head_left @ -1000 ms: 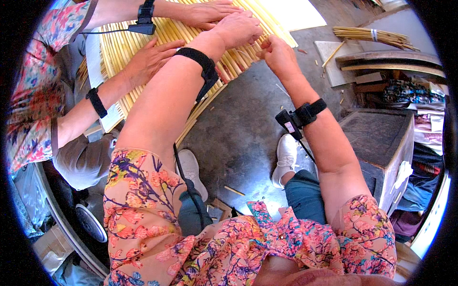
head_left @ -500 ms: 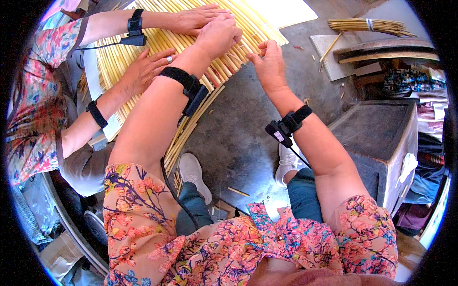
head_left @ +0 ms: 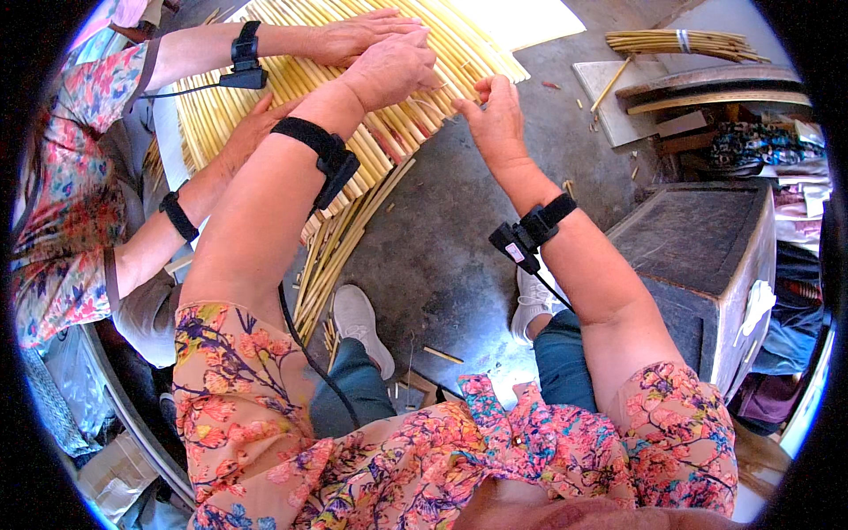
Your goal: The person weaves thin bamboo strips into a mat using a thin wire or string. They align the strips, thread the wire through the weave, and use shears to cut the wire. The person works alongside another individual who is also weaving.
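1. Bending over the row of pale stalks (head_left: 450, 53), upper middle of the view; stalks lie side by side, cut ends facing us.
2. Our left hand (head_left: 393, 71) rests over them, fingers curled; we can't make out whether it grips a stalk.
3. Our right hand (head_left: 496, 117) hangs just off the near edge, thumb and forefinger bent toward each other. What looks like a thin strand (head_left: 433, 108) runs near the thumb; whether they pinch it, we can't say.
4. Our judgement: press lightly with the left so neighbours don't roll, keep the ends level, and draw any strand evenly from the right.
5. A co-worker's upper hand (head_left: 344, 37) crowds our left; their lower hand (head_left: 252, 132) is partly hidden behind our forearm. We'd mind the fingers.
6. Our wrist straps' black cable (head_left: 318, 380) could snag.
7. Loose stalks (head_left: 331, 256) lie by our left shoe (head_left: 360, 327); a dark box (head_left: 693, 234) stands beside our right forearm; a tied bundle (head_left: 724, 49) lies farther off.
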Action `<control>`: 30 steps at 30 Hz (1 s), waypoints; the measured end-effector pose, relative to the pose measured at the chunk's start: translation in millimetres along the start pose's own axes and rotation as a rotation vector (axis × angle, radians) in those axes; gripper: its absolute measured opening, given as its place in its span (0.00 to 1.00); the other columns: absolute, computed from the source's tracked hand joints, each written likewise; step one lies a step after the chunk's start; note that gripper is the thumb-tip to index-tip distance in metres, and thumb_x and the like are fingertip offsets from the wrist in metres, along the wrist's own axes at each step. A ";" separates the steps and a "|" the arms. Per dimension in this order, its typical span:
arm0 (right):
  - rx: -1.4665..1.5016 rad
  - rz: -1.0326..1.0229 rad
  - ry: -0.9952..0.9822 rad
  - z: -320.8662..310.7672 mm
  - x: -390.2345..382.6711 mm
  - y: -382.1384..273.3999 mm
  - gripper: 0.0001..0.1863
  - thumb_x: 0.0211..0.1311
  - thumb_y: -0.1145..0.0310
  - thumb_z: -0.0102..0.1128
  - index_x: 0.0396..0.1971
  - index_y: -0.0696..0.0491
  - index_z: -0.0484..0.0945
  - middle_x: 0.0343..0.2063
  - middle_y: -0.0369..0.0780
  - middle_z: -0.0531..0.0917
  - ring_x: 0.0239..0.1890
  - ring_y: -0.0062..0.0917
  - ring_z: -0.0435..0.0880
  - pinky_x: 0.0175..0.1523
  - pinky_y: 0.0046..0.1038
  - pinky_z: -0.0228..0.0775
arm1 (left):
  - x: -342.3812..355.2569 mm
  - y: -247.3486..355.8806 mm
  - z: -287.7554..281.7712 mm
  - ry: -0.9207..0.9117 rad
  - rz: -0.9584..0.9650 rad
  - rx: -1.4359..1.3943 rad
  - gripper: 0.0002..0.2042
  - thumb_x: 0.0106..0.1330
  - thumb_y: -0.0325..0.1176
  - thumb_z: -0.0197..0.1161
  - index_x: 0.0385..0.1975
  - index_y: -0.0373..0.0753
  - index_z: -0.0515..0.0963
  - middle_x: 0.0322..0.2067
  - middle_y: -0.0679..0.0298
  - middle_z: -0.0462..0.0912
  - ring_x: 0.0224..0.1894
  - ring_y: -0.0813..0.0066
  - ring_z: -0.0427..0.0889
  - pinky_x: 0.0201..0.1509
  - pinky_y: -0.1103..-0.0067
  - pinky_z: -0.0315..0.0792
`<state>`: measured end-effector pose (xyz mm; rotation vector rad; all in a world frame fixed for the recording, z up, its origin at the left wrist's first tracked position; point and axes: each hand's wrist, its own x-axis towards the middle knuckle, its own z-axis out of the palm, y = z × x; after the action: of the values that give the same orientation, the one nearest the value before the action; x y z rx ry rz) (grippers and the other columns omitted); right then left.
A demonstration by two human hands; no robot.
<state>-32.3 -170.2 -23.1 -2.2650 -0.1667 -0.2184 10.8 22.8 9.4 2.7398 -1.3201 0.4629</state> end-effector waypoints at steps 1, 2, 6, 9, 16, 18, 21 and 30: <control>0.002 0.006 -0.001 0.3 0.2 0.6 0.21 0.42 0.68 0.69 0.34 0.55 0.67 0.36 0.46 0.72 0.39 0.40 0.74 0.43 0.35 0.69 | 0.4 -0.6 -0.3 -0.006 0.009 0.003 0.06 0.49 0.32 0.60 0.26 0.51 0.83 0.27 0.70 0.77 0.43 0.68 0.73 0.49 0.76 0.68; 0.004 0.012 -0.003 0.2 0.3 1.1 0.21 0.42 0.68 0.69 0.34 0.55 0.67 0.36 0.46 0.72 0.39 0.40 0.74 0.43 0.35 0.69 | 1.0 -1.8 -0.9 -0.012 0.017 0.006 0.06 0.49 0.32 0.60 0.26 0.51 0.83 0.27 0.70 0.77 0.43 0.68 0.73 0.49 0.76 0.68; 0.029 0.005 0.007 0.5 -0.3 0.8 0.21 0.42 0.68 0.69 0.33 0.55 0.67 0.36 0.46 0.72 0.39 0.39 0.74 0.43 0.34 0.69 | 3.8 -2.5 -6.1 0.001 0.031 0.004 0.06 0.50 0.33 0.60 0.26 0.51 0.83 0.27 0.70 0.78 0.43 0.67 0.73 0.49 0.74 0.67; 0.026 -0.015 0.010 0.5 0.3 3.6 0.21 0.41 0.68 0.69 0.33 0.55 0.67 0.36 0.46 0.73 0.39 0.39 0.74 0.43 0.34 0.69 | 9.1 -5.6 -8.4 -0.058 0.037 -0.005 0.05 0.50 0.32 0.60 0.24 0.51 0.83 0.28 0.70 0.79 0.43 0.68 0.73 0.49 0.73 0.67; 0.049 -0.073 0.023 1.8 2.4 9.5 0.19 0.43 0.66 0.69 0.32 0.55 0.69 0.31 0.41 0.72 0.33 0.29 0.72 0.40 0.28 0.68 | 22.7 -3.2 -13.6 -0.197 -0.018 -0.055 0.04 0.48 0.29 0.61 0.20 0.48 0.81 0.26 0.66 0.78 0.41 0.66 0.74 0.46 0.72 0.67; 0.069 -0.086 0.008 1.2 3.5 10.3 0.19 0.42 0.66 0.69 0.32 0.55 0.69 0.32 0.42 0.73 0.34 0.31 0.73 0.40 0.29 0.68 | 26.7 -3.6 -11.2 -0.210 -0.063 -0.101 0.02 0.47 0.29 0.61 0.18 0.46 0.79 0.25 0.64 0.76 0.40 0.65 0.74 0.44 0.71 0.67; 0.102 -0.105 -0.025 -2.0 7.6 15.8 0.21 0.40 0.66 0.71 0.32 0.55 0.69 0.33 0.44 0.74 0.35 0.36 0.74 0.41 0.33 0.69 | 39.7 2.9 -10.3 -0.258 -0.139 -0.113 0.02 0.45 0.29 0.60 0.15 0.44 0.77 0.25 0.62 0.75 0.38 0.63 0.74 0.41 0.71 0.67; -0.019 -0.194 -0.123 -16.3 20.0 19.6 0.14 0.45 0.67 0.65 0.33 0.55 0.74 0.30 0.42 0.77 0.32 0.32 0.77 0.39 0.30 0.71 | 35.5 -2.7 -3.3 -0.269 0.038 0.054 0.04 0.49 0.28 0.57 0.15 0.43 0.74 0.26 0.64 0.75 0.38 0.65 0.73 0.40 0.72 0.67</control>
<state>-10.6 -194.3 -23.1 -2.2824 -0.4523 -0.1830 32.9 -1.6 23.2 2.9073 -1.4363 0.1352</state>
